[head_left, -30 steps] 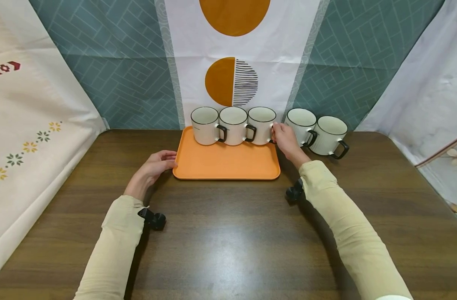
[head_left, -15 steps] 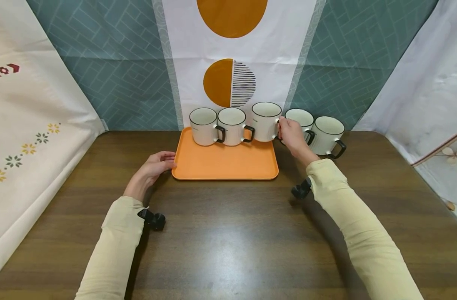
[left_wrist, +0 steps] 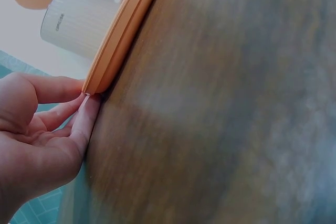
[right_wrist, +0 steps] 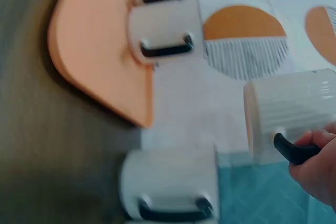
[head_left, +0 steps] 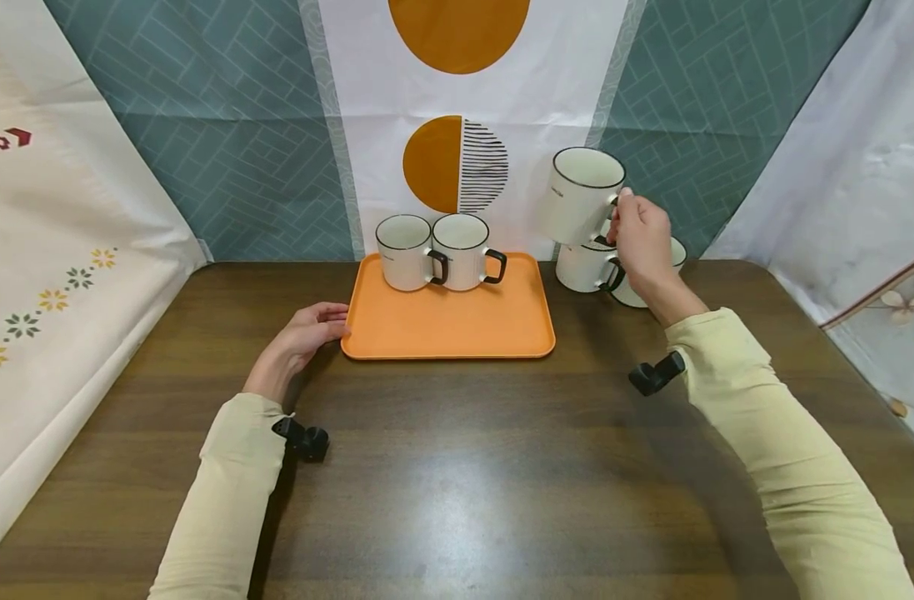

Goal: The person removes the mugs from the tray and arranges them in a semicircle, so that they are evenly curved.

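My right hand (head_left: 642,242) grips a white mug (head_left: 582,196) by its black handle and holds it upright in the air. The right wrist view shows the fingers curled round that handle (right_wrist: 294,151). Below it, a second white mug (head_left: 579,268) stands on the table, and another mug (head_left: 631,293) beside it is partly hidden by the hand. My left hand (head_left: 301,340) pinches the left rim of the orange tray (head_left: 449,329) between thumb and fingers, plain in the left wrist view (left_wrist: 50,114). Two white mugs, one left (head_left: 406,258) and one right (head_left: 462,258), stand along the tray's back edge.
A brown wooden table (head_left: 442,467) lies under everything. Behind it hangs a teal and white cloth (head_left: 277,167) with orange circles. White cloths hang at the left (head_left: 59,250) and right (head_left: 861,192) sides.
My right hand has lifted the third mug off the right back of the tray and carried it up and rightward, over the mugs on the table. The left hand stays at the tray.
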Available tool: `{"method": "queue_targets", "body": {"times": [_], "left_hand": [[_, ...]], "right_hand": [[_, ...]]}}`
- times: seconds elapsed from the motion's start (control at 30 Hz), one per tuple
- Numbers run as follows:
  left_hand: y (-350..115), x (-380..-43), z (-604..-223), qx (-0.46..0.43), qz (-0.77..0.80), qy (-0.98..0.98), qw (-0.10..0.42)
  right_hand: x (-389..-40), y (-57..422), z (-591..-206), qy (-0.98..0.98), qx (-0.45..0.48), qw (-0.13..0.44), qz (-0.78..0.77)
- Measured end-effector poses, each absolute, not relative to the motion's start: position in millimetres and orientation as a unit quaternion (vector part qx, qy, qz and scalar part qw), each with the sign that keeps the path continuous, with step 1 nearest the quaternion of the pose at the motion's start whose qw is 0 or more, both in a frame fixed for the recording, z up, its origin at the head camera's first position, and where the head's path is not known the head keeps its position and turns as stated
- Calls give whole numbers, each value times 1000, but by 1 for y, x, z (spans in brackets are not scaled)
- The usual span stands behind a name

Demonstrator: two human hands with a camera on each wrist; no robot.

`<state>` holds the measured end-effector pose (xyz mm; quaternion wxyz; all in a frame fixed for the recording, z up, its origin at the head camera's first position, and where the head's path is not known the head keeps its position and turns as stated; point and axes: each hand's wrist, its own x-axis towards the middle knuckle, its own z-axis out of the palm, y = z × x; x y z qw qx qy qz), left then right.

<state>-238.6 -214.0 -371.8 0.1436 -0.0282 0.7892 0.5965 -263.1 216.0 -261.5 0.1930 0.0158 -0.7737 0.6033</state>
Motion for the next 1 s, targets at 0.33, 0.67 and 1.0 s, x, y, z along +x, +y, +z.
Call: {"method": "queue_targets", "body": {"times": [0.33, 0.67, 1.0], "left_hand": [[-214, -239, -371, -31, 597, 788, 146], [-215, -240, -372, -32, 602, 785, 143], [-216, -240, -373, -30, 598, 786, 151]], "right_hand": [[-260, 263, -246, -701, -8, 203, 684], [-260, 304, -246, -628, -31, 213, 748], [-251, 342, -256, -595, -67, 231, 767]]}}
